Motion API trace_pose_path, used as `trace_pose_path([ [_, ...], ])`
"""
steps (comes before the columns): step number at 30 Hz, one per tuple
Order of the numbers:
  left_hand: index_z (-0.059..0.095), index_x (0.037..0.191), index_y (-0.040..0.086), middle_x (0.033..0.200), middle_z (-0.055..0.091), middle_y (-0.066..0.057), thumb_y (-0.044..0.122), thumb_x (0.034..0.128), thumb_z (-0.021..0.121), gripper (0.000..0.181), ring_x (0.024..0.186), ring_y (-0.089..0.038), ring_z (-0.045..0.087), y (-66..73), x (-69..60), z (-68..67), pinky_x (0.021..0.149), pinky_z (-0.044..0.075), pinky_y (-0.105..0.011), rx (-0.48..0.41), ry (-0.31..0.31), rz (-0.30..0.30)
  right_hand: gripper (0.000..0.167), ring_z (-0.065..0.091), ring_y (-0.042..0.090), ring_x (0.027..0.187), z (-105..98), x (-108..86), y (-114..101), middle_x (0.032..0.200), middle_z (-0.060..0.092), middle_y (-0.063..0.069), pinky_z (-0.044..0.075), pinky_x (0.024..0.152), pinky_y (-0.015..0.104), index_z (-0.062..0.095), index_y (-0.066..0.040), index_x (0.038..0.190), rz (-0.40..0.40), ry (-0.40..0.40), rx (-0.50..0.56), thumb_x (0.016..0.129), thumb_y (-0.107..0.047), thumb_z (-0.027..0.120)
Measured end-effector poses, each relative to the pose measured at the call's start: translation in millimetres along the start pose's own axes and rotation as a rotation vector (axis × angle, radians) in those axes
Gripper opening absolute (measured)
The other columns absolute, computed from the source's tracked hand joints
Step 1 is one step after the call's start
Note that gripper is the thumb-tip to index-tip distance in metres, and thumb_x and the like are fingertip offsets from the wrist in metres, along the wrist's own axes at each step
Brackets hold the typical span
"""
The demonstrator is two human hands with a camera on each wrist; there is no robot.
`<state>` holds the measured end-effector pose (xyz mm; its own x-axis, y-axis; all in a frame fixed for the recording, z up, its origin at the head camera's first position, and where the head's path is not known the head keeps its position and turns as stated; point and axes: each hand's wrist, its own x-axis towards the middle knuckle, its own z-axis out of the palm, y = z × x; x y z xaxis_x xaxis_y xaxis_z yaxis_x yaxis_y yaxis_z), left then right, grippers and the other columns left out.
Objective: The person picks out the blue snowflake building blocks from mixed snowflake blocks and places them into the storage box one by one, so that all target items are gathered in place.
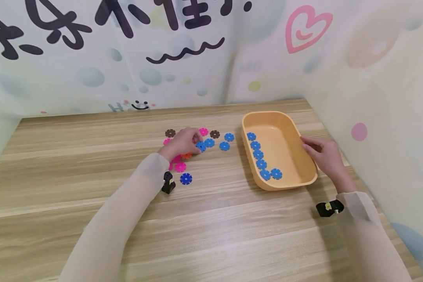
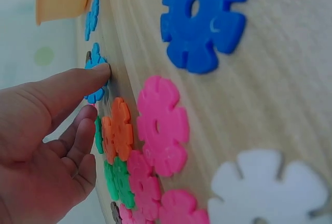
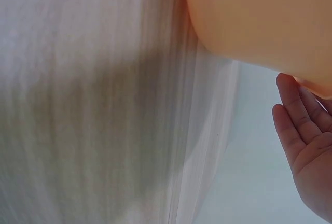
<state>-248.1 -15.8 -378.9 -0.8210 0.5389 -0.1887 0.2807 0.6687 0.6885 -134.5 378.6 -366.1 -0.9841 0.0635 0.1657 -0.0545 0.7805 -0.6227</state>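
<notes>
In the head view the left hand [image 1: 184,141] pinches a blue flower-shaped disc [image 1: 200,147] between thumb and fingers, low over the table. The left wrist view shows the thumb of that hand [image 2: 62,115] lying against a blue disc [image 2: 95,90]. The right hand [image 1: 326,156] holds the right rim of an orange tray [image 1: 304,183] with thumb and fingertips. Inside the tray, several blue discs [image 1: 258,154] line the left side. From the right wrist, the fingers of the right hand [image 3: 306,130] touch the tray's rim from outside.
Three light-blue discs [image 1: 224,146] lie between the left hand and the tray. Pink discs [image 1: 180,167], an orange disc [image 1: 186,156], two brown discs [image 1: 215,134] and a dark blue disc [image 1: 186,179] surround the left hand. Green discs [image 2: 123,182] and a white disc [image 2: 264,193] appear from the left wrist.
</notes>
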Motion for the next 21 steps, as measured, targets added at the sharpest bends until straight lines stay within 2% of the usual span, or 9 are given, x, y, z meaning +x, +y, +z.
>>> trace_pose_path([
  [12, 0.059, 0.103, 0.002, 0.098, 0.057, -0.010, -0.002, 0.0744, 0.072, 0.032, 0.094, -0.023, 0.052, 1.1, -0.7, -0.6, 0.082, 0.046, -0.031, -0.043, -0.012, -0.005, 0.030, 0.046, -0.017, 0.083, 1.2, 0.7, 0.8, 0.111, 0.059, 0.024, 0.042, 0.068, 0.004, 0.058, 0.005, 0.118, -0.023, 0.005, 0.016, 0.090, -0.008, 0.057],
  [16, 0.061, 0.104, 0.000, 0.098, 0.058, -0.012, -0.006, 0.0785, 0.065, 0.026, 0.094, -0.023, 0.053, 3.1, -1.3, -2.6, 0.082, 0.047, -0.030, -0.076, -0.025, 0.035, 0.030, 0.049, -0.015, 0.084, 0.6, 0.4, -0.1, 0.111, 0.060, 0.024, 0.041, 0.068, 0.003, 0.059, 0.005, 0.117, -0.025, 0.011, 0.021, 0.090, -0.007, 0.057],
  [21, 0.062, 0.105, -0.001, 0.097, 0.058, -0.011, -0.004, 0.0852, 0.058, 0.020, 0.093, -0.023, 0.053, 7.1, -2.4, -6.7, 0.083, 0.046, -0.030, -0.076, -0.039, 0.093, 0.031, 0.050, -0.013, 0.084, -0.3, 0.0, 0.0, 0.110, 0.060, 0.024, 0.041, 0.068, 0.003, 0.059, 0.005, 0.117, -0.022, 0.011, 0.011, 0.090, -0.009, 0.057],
])
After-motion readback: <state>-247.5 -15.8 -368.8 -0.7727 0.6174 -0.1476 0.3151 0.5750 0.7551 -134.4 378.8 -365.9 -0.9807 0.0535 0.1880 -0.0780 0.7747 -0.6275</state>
